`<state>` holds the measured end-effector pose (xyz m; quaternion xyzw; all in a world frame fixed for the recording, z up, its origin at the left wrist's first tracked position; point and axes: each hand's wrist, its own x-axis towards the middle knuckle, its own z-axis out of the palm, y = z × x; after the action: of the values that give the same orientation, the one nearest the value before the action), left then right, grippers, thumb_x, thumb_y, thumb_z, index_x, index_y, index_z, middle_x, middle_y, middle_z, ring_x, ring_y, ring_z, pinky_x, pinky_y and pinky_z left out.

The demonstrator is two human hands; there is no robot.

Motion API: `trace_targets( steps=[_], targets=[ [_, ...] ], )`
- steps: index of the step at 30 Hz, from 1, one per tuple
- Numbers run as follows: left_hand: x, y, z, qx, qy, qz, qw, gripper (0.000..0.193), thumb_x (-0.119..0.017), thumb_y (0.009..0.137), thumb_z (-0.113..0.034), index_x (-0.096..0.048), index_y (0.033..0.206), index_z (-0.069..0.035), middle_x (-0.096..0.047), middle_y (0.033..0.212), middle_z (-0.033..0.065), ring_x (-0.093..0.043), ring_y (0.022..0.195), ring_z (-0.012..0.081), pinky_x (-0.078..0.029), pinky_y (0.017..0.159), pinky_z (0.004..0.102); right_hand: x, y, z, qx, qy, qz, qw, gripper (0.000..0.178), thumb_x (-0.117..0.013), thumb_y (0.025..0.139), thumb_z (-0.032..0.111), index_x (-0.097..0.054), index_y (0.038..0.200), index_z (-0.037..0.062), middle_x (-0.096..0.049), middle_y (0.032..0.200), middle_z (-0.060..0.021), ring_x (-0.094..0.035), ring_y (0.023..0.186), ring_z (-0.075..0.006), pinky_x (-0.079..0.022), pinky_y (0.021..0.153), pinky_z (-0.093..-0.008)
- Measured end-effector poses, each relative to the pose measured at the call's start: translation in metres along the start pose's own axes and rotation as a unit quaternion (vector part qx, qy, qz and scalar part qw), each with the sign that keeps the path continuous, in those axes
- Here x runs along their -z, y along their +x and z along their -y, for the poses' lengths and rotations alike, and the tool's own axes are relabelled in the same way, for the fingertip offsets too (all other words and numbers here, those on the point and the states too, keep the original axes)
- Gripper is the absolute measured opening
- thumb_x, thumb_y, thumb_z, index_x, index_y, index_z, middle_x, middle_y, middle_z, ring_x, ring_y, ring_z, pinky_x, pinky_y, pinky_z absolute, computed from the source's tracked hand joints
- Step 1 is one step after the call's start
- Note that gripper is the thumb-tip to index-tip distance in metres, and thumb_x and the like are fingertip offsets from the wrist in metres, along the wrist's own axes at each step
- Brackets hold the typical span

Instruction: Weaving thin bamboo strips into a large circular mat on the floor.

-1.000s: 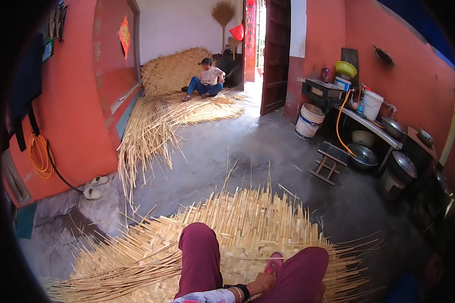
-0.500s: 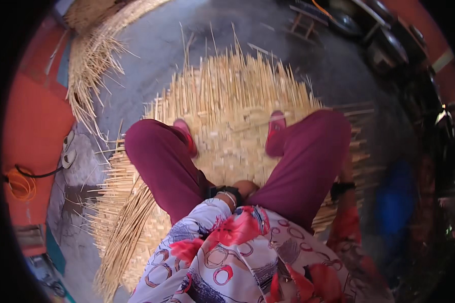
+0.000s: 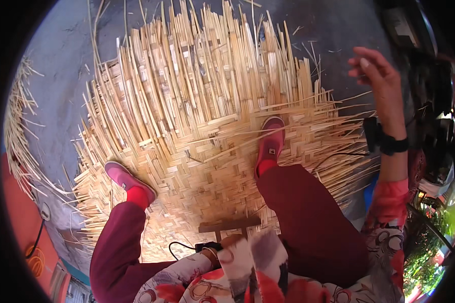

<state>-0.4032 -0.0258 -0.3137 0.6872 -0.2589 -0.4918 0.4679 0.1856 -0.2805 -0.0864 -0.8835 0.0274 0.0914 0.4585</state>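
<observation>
Grey floor (image 3: 60, 65) upper left; woven mat (image 3: 192, 187) fills centre under both shoes (image 3: 272, 137). Right hand (image 3: 375, 69) upper right, empty, fingers loosely bent; left hand (image 3: 231, 240) lower centre by wooden frame (image 3: 230, 223), can't tell grip. Planted shoes should pin mat flat

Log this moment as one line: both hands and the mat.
right hand: raised, open, empty; left hand: partly hidden, grip unclear; woven mat: under both shoes, strip ends loose
</observation>
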Motion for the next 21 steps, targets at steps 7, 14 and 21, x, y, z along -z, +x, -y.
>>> trace_targets(
  steps=[7, 14, 21],
  targets=[
    [0.088, -0.009, -0.056, 0.076, 0.010, 0.023, 0.997, 0.029, -0.067, 0.077, -0.033, -0.071, 0.091, -0.008, -0.070, 0.092, 0.0157, -0.068, 0.090, 0.0352, -0.053, 0.077, 0.0479, -0.032, 0.045, 0.046, 0.029, 0.055, 0.057, 0.996, 0.022, -0.058, 0.094, 0.014, -0.065, 0.113, 0.0045, -0.068, 0.093, -0.0009, -0.061, 0.079, -0.0070, -0.046, 0.070, -0.0219],
    [0.141, 0.067, 0.004, 0.039, 0.078, -0.080, 0.993, 0.032, -0.071, 0.074, -0.034, -0.071, 0.092, -0.008, -0.070, 0.094, 0.0163, -0.067, 0.092, 0.0356, -0.053, 0.079, 0.0473, -0.013, -0.049, 0.110, 0.160, 0.054, 0.107, 0.980, 0.017, -0.059, 0.089, 0.003, -0.064, 0.105, 0.0003, -0.060, 0.085, 0.0004, -0.055, 0.079, -0.0063, -0.047, 0.069, -0.0230],
    [0.374, -0.058, -0.197, 0.027, 0.044, -0.331, 0.942, 0.039, -0.073, 0.084, -0.029, -0.060, 0.104, 0.002, -0.068, 0.088, 0.0175, -0.066, 0.082, 0.0250, -0.053, 0.073, 0.0356, 0.059, -0.255, 0.253, 0.432, 0.138, -0.022, 0.891, 0.069, -0.079, 0.073, 0.017, -0.048, 0.133, 0.0032, -0.064, 0.106, -0.0088, -0.061, 0.078, -0.0126, -0.046, 0.069, -0.0263]
  ],
)
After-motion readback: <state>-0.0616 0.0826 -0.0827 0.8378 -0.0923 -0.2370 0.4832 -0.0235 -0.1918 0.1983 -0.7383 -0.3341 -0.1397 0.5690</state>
